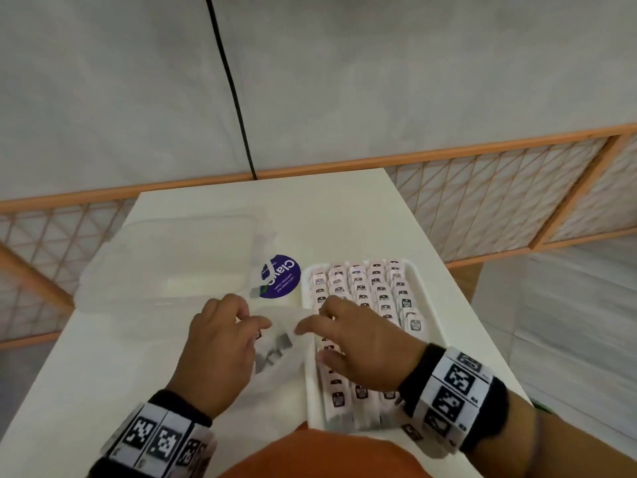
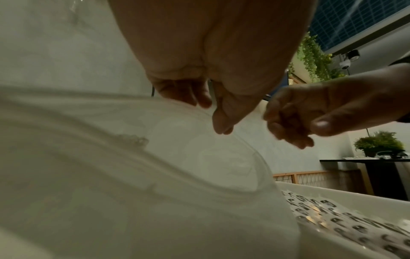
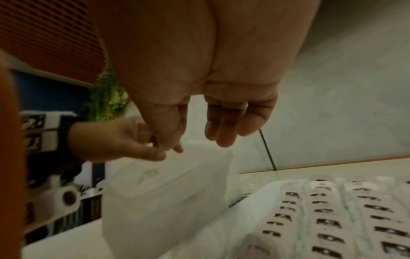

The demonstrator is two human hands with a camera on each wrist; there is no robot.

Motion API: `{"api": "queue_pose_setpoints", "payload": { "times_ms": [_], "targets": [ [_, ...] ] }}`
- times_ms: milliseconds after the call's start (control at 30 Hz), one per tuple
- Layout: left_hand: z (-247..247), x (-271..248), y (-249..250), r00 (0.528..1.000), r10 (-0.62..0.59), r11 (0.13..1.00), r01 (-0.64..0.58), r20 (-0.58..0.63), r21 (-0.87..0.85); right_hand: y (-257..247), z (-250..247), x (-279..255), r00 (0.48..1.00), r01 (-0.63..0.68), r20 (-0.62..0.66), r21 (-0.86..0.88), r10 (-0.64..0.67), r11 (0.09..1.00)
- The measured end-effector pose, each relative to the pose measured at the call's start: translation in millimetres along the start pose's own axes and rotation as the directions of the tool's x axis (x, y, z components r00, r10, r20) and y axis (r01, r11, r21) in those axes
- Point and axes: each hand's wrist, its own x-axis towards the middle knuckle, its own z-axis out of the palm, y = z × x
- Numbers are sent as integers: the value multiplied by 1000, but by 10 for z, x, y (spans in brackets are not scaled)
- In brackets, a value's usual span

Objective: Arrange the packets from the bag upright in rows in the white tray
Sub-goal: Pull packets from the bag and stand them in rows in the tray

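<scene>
My left hand (image 1: 217, 343) pinches the bag (image 1: 275, 346) open; my right hand (image 1: 362, 343) hangs loose over the tray (image 1: 435, 326) by the counter's right edge.

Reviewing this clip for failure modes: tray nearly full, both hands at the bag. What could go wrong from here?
1. The white tray looks nearly full; forcing more in may tip standing packets.
2. The right hand hovers over the rows and could knock them.
3. The left hand holds the flimsy bag; remaining packets could spill.
</scene>
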Motion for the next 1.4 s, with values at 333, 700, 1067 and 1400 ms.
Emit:
{"api": "queue_pose_setpoints", "payload": {
  "times_ms": [333, 700, 1067, 1400],
  "targets": [
    [101, -207, -71, 974, -85, 993, 66, 212, 95, -85, 312, 118, 991, -66, 83, -373, 104, 926],
    [10, -129, 54, 983, -40, 991, 62, 179, -117, -119, 453, 311, 993, -104, -93, -330, 77, 938],
    [522, -47, -145, 794, -315, 947, 223, 520, 233, 16, 597, 331, 986, -13, -153, -488, -71, 873],
    [701, -4, -244, 687, -400, 891, 447, 607, 81, -17, 574, 274, 985, -9, -157, -478, -75, 878]
  ]
}}
